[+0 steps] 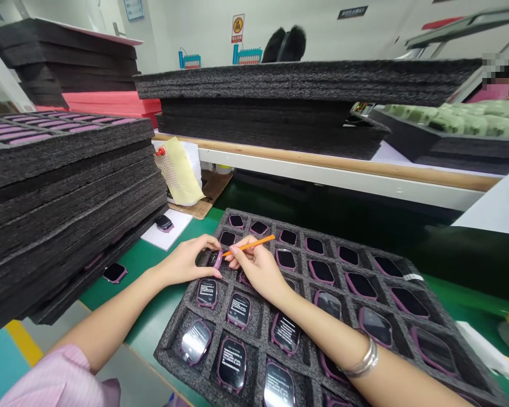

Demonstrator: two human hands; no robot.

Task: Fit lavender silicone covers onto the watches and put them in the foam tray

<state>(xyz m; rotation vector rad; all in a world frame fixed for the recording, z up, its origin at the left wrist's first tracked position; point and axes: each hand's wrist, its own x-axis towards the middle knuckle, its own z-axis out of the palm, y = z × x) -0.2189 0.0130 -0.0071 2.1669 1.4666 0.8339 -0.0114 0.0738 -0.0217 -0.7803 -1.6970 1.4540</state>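
A black foam tray (pixel 424 330) with several pockets lies on the green table, each pocket holding a purple-rimmed watch body. My right hand (pixel 258 265) is closed in a pinch on a thin orange stick (pixel 252 244), whose tip points at one watch body (pixel 217 260) in the tray's second row. My left hand (pixel 190 257) pinches that same watch body at its edge, thumb and forefinger closed on it. A watch body with white text on its screen (pixel 207 292) sits just below my left hand. A silver bracelet (pixel 365 362) circles my right wrist.
A tall stack of black foam trays (pixel 63 215) stands at the left, its top layer holding more purple parts. Two loose watch bodies (pixel 164 223) (pixel 114 272) lie beside it. More foam stacks (pixel 280 107) fill a shelf behind. A yellow sheet (pixel 180 169) leans near the shelf.
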